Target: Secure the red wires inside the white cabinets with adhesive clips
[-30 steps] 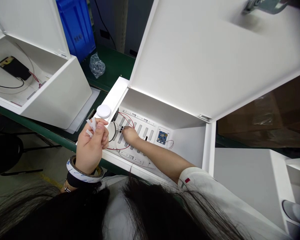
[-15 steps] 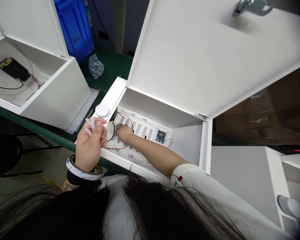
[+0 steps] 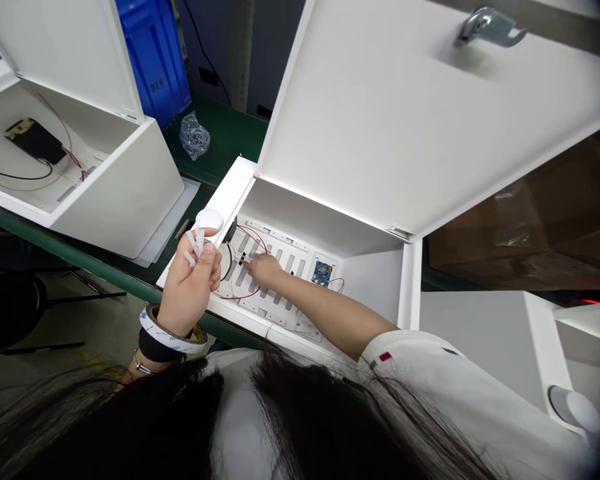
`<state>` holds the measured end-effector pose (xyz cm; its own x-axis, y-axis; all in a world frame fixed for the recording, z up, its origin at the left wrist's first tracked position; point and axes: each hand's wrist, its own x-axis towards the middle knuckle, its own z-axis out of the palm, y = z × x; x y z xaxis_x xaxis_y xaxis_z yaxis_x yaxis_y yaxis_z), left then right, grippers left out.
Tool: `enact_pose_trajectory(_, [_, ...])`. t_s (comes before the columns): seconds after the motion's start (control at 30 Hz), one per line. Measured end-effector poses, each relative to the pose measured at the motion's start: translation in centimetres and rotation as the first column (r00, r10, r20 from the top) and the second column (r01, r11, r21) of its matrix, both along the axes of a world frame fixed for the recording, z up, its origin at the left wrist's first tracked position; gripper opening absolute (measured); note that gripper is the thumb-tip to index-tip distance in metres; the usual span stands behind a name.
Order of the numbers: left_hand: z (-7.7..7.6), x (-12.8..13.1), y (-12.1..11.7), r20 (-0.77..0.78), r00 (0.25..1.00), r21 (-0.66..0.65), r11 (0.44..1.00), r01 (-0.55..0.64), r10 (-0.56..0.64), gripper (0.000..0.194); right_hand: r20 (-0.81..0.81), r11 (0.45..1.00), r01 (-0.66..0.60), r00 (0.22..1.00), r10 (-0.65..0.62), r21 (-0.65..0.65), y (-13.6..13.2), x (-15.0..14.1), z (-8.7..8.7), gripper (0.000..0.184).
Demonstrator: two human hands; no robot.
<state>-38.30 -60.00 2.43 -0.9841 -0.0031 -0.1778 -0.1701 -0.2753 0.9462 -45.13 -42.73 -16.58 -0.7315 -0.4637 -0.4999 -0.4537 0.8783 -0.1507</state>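
Since both hands are busy, the left hand (image 3: 187,287), a white tape roll (image 3: 173,339) worn at its wrist, pinches thin white strips (image 3: 195,243) ready, while the right hand (image 3: 264,269) curls over the slotted white panel (image 3: 273,313), its grip unclear.

Bright, even light seems to fall from above, and the white cabinet door (image 3: 380,133) glows almost flat, with a thin line of glare along its lower edge. Shadows stay soft. The dark hair (image 3: 130,427) at six o'clock is a blurred, out-of-focus mass (it takes up much of the bottom), the brown cardboard (image 3: 530,253) at three o'clock sits dim, and wide-angle stretching pulls the shapes out toward the frame's edges.
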Motion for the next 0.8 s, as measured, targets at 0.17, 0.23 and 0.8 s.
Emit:
enact_pose_trajectory(0.17, [0.2,-0.2,0.0,0.03,0.999,0.026,0.999,0.035,-0.036,0.022,0.066,0.995,0.081,0.994,-0.084,0.056,0.4,0.3,0.9,0.031])
enact_pose_trajectory(0.23, [0.2,-0.3,-0.1,0.035,0.997,0.016,0.998,0.065,-0.066,0.022,0.066,0.993,0.091,0.993,-0.096,0.071,0.2,0.1,1.2,0.029])
enact_pose_trajectory(0.8, [0.1,-0.3,-0.5,0.037,0.98,-0.393,0.898,0.196,-0.198,0.04,0.342,0.473,0.545,0.825,-0.451,-0.692,2.1,-1.0,17.0,0.04])
